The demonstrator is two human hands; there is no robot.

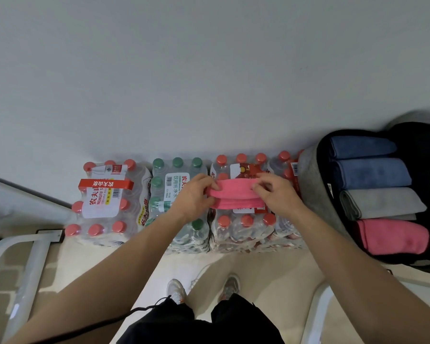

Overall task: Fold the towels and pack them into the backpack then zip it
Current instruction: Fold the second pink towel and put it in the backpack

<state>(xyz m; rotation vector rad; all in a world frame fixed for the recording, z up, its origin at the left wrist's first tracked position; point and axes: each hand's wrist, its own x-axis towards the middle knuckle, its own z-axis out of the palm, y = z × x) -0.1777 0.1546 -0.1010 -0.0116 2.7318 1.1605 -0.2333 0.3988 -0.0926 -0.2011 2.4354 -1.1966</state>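
Observation:
A folded pink towel [233, 194] lies on top of a pack of water bottles, held at both ends. My left hand [195, 194] grips its left end and my right hand [276, 194] pinches its right end. To the right, the open black backpack [417, 142] holds several folded towels in a row: two blue towels [370, 170], a grey towel [382, 203] and a pink towel [392, 235].
Shrink-wrapped packs of water bottles [109, 202] stand side by side against a white wall. A white metal frame [27, 264] is at the lower left and another white tube [318, 314] at the lower right. My feet are on the beige floor below.

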